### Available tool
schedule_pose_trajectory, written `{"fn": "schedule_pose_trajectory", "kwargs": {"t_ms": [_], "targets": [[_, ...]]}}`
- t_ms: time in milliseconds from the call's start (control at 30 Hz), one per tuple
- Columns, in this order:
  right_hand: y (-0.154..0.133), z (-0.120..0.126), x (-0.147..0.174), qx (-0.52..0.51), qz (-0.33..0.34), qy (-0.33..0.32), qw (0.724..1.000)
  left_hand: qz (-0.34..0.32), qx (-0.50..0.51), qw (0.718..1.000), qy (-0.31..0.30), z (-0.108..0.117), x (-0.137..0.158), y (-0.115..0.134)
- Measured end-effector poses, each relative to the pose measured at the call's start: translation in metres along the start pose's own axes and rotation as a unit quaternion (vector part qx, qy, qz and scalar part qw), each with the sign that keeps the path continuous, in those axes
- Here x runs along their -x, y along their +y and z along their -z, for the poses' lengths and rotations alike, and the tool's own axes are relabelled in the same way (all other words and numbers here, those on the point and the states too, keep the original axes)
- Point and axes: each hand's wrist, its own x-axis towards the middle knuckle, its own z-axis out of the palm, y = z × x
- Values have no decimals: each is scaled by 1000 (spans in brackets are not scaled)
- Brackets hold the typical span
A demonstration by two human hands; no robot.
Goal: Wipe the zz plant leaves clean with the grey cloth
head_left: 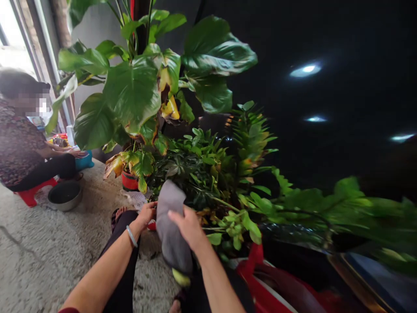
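A long grey cloth piece, rather like a sock in outline, hangs in front of me above the floor, slightly blurred. My right hand is closed on its right side, with the thumb lying across the front. At the cloth's left edge are the curled fingers of my left hand, their tips partly hidden; a pale bangle circles that wrist. Just below the cloth's lower end shows a yellow-green thing whose kind I cannot make out. Low leafy plants stand close behind the cloth.
A large-leaved plant rises from a red pot. At left a person sits on a red stool, beside a dark basin and a blue tub. A red bag lies at lower right.
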Motion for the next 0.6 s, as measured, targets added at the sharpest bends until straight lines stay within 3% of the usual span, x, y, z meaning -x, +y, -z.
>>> {"fn": "schedule_pose_trajectory", "kwargs": {"t_ms": [67, 133, 233, 300, 367, 433, 500, 600], "targets": [[8, 7, 36, 15, -11, -110, 994, -16, 1, 1000, 3, 2, -1, 1], [0, 28, 56, 7, -41, -110, 993, -8, -3, 1000, 0, 4, -2, 1], [-28, 52, 38, -18, -31, 70, 997, 10, -10, 1000, -25, 2, 0, -1], [-39, 48, 4, -45, 25, 182, 982, 6, -15, 998, -67, -3, 3, -2], [-32, 28, -27, -71, 46, 204, 975, -4, -24, 994, -107, -9, 7, -4], [-11, 4, -38, -52, 19, 137, 989, -7, -29, 994, -107, -13, 10, -4], [15, -8, -23, 2, -18, 31, 999, -3, -31, 996, -78, -14, 12, -2], [36, 10, 26, 41, -78, -86, 992, -3, -58, 996, -65, -8, 10, 1]]}}
